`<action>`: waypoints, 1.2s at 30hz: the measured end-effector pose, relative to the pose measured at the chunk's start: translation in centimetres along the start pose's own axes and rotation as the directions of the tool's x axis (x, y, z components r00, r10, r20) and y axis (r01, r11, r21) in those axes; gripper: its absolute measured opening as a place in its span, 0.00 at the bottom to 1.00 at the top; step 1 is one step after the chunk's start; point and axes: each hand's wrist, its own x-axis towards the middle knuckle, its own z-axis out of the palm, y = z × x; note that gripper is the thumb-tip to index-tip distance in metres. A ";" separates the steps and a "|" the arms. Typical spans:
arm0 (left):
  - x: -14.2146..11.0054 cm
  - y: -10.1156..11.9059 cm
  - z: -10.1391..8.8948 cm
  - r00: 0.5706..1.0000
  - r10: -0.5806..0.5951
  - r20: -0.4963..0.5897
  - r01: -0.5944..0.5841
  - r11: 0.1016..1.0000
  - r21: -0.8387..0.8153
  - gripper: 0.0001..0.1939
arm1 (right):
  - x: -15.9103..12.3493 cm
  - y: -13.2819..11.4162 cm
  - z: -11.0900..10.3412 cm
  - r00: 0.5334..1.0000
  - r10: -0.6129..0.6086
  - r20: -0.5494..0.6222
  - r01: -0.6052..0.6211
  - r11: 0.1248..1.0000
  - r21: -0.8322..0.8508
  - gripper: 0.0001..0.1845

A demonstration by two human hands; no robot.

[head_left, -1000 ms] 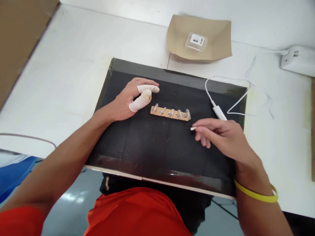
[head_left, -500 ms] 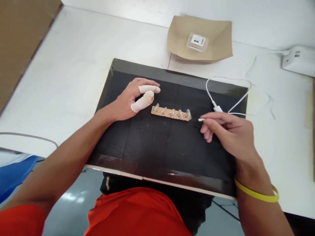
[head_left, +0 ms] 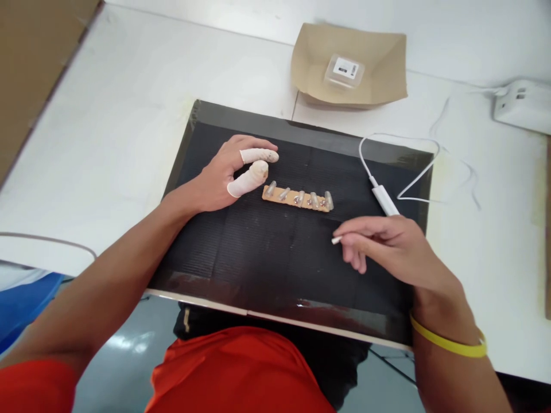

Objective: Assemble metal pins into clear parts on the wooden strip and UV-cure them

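While left grip [head_left: 220, 176] stands apart, right grip [head_left: 390, 246], clamped on white piece [head_left: 336, 241], drops toward seven o'clock, clear of strip [head_left: 290, 199].

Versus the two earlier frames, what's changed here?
The right hand, pinching a small white piece, shifted right and away from the body, then back left and nearer the body. Nothing was released. The left hand and tan strip stayed put.
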 end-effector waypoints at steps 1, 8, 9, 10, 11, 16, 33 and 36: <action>0.0 0.0 0.0 1.000 0.000 -0.002 0.000 1.000 -0.002 0.37 | 0.0 0.0 0.0 0.995 0.026 0.092 -0.026 1.000 0.002 0.12; 0.0 -0.1 0.2 1.000 0.017 -0.008 -0.017 1.000 0.018 0.34 | 0.6 0.5 0.0 0.978 -0.061 -0.201 0.072 0.996 0.051 0.09; -0.1 -0.1 0.2 1.000 0.025 -0.005 -0.025 0.999 0.028 0.34 | 0.6 0.5 0.0 0.993 -0.027 -0.116 0.033 0.998 0.051 0.10; -0.1 -0.1 0.2 1.000 0.028 -0.004 -0.028 0.999 0.033 0.34 | 0.6 0.4 0.0 1.000 0.012 -0.008 -0.011 0.999 0.046 0.11; -0.1 -0.1 0.2 1.000 0.026 -0.006 -0.026 0.999 0.033 0.34 | 0.5 0.3 -0.1 0.995 0.043 0.090 -0.047 0.998 0.042 0.12; -0.1 -0.3 0.2 0.999 0.011 -0.035 -0.012 1.000 -0.022 0.35 | 0.0 0.1 -0.8 1.000 0.009 0.019 -0.011 0.997 0.071 0.12; 0.0 -0.4 0.6 0.994 -0.025 -0.110 0.022 0.999 -0.026 0.32 | -2.0 -9.1 7.1 0.815 -0.345 0.466 0.578 0.419 -0.700 0.11; 0.2 -0.8 0.7 0.992 -0.019 -0.123 0.017 1.000 -0.019 0.33 | -2.2 -11.2 9.2 0.676 -0.381 0.631 0.735 0.296 -0.610 0.08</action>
